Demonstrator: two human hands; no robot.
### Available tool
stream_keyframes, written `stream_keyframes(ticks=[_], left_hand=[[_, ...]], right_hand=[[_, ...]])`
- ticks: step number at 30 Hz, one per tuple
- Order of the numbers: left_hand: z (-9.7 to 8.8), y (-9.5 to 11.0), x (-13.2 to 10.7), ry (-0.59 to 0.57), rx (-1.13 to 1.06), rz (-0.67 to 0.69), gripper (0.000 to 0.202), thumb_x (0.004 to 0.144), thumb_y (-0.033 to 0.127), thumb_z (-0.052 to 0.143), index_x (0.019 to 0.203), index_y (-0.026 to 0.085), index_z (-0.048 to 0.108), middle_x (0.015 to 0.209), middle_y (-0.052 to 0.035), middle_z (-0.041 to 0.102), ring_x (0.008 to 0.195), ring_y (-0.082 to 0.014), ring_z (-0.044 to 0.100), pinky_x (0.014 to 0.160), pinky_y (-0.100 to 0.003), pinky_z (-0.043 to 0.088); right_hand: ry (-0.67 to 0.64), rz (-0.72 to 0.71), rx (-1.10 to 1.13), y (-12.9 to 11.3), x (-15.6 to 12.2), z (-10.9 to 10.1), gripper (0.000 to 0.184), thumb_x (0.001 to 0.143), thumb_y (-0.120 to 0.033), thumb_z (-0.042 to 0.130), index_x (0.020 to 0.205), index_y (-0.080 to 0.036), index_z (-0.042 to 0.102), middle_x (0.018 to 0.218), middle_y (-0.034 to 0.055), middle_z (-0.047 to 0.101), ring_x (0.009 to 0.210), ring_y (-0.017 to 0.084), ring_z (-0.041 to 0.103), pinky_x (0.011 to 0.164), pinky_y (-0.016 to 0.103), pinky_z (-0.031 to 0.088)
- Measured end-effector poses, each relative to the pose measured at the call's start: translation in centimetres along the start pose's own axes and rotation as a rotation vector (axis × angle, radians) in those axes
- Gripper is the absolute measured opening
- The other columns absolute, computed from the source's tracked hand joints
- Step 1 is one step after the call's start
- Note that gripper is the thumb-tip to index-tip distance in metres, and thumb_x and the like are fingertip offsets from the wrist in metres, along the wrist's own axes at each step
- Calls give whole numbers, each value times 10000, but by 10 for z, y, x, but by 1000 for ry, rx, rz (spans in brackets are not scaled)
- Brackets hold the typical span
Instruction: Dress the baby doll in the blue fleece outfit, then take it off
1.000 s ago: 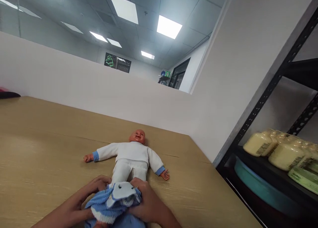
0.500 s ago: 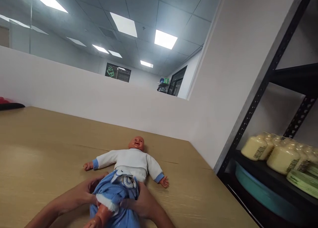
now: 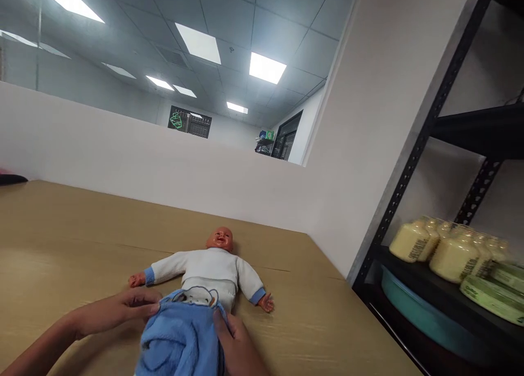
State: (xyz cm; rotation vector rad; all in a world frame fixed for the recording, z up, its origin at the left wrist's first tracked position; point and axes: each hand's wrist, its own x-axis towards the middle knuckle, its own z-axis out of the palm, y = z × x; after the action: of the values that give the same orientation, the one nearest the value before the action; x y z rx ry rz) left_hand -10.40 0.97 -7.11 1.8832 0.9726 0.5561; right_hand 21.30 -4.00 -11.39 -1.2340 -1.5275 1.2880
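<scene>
A baby doll [image 3: 208, 269] in a white top with blue cuffs lies face up on the wooden table, its arms spread wide. Blue fleece trousers [image 3: 180, 332] with a white animal face at the waist cover its lower body, and the doll's legs are hidden. At the left of the waistband, my left hand [image 3: 123, 310] pinches the cloth between thumb and fingers. My right hand [image 3: 237, 343] grips the waistband's right edge, thumb on top, with part of the hand cut off by the frame's bottom.
The tan wooden table [image 3: 82, 223] meets a white wall with a window [image 3: 184, 54] above. To the right stands a black metal shelf [image 3: 409, 163] holding several yellowish bottles [image 3: 454, 256], green packs [image 3: 487, 297] and a teal basin [image 3: 426, 316]. A dark object [image 3: 12, 178] sits at the far left.
Both hands have shifted up to the waistband, and the trousers are drawn higher and spread flatter. The doll's foot that showed before is now out of sight. The view has turned slightly right.
</scene>
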Motion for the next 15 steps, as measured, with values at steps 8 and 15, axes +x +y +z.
stream_keyframes(ticks=[8, 15], left_hand=[[34, 62, 10, 30, 195, 34, 891, 853, 773, 761, 1572, 288, 557, 1595, -91, 609, 1417, -370, 558, 1227, -432, 444], [34, 78, 48, -102, 169, -45, 708, 619, 496, 888, 1258, 228, 748, 1350, -60, 739, 1337, -382, 617, 1176, -413, 460]], right_hand=[[13, 1, 52, -20, -15, -10, 935, 810, -1009, 576, 1190, -194, 829, 1217, 115, 801, 1239, 365, 669, 1114, 451, 503], [-163, -46, -114, -53, -37, -30, 636, 817, -799, 779, 1059, -215, 850, 1009, 48, 801, 917, 259, 688, 808, 318, 543]])
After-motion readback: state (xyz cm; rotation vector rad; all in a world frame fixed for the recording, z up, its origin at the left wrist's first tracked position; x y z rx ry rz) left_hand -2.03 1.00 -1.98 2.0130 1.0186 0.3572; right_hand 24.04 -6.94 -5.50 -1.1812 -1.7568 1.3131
